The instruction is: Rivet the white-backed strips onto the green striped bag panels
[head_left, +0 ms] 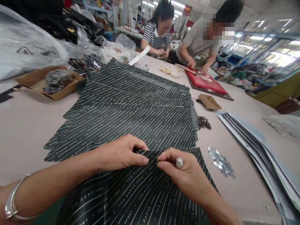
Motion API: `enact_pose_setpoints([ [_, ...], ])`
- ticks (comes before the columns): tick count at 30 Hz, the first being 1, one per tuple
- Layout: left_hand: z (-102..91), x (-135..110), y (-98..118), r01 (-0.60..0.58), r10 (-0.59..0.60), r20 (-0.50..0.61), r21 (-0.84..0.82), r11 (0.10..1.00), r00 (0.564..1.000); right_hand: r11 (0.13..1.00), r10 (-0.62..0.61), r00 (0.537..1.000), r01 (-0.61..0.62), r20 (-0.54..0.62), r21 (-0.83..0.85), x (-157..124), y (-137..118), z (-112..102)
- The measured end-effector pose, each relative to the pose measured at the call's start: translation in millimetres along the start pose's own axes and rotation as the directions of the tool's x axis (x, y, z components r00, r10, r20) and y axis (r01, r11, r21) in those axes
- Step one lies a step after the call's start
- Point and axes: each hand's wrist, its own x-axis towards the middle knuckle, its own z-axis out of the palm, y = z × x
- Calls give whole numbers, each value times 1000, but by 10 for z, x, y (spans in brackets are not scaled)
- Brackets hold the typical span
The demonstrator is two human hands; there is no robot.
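Note:
A dark fabric panel point(112, 193) with white stripes and printed lettering hangs over the table's near edge. My left hand point(126, 153) pinches its upper edge, thumb in front and fingers behind. Just to the right, my right hand point(180, 165) has thumb and forefinger closed at the fabric, with a tiny dark piece at the fingertips, too small to name. A whitish wrapped tip point(179, 162) shows among the right hand's fingers. Beyond both hands lies a stack of matching panels point(131, 122).
Silver metal discs point(220, 162) and small dark metal pieces point(204, 122) lie in piles to the right. Long stacked strips point(253, 156) occupy the right side. A cardboard box point(51, 82) stands at the left. Two people work across the table, one at a red board point(206, 82).

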Motion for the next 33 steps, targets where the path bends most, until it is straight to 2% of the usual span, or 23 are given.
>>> enact_pose_setpoints([
  [9, 78, -79, -8, -46, 46, 17, -6, 999, 999, 996, 32, 999, -31, -12, 88, -3, 64, 91],
  [15, 89, -72, -11, -72, 72, 26, 15, 997, 997, 999, 5, 1000, -5, 4, 33, -32, 58, 87],
  [20, 130, -104, 27, -90, 89, 19, 75, 993, 996, 989, -119, 992, 115, -32, -92, -40, 40, 105],
  [23, 212, -128, 46, -120, 136, -79, 186, 975, 987, 954, -260, 965, 249, -45, -169, -45, 43, 114],
  [25, 280, -141, 42, -144, 203, -158, 320, 936, 966, 910, -371, 926, 347, -71, -226, -54, 55, 122],
  [28, 377, -158, 6, -195, 335, -179, 532, 824, 925, 836, -493, 862, 432, -116, -339, -77, 76, 130],
  [33, 477, -188, -73, -258, 577, -145, 789, 558, 803, 748, -572, 820, 519, -5, -414, -129, 114, 149],
])
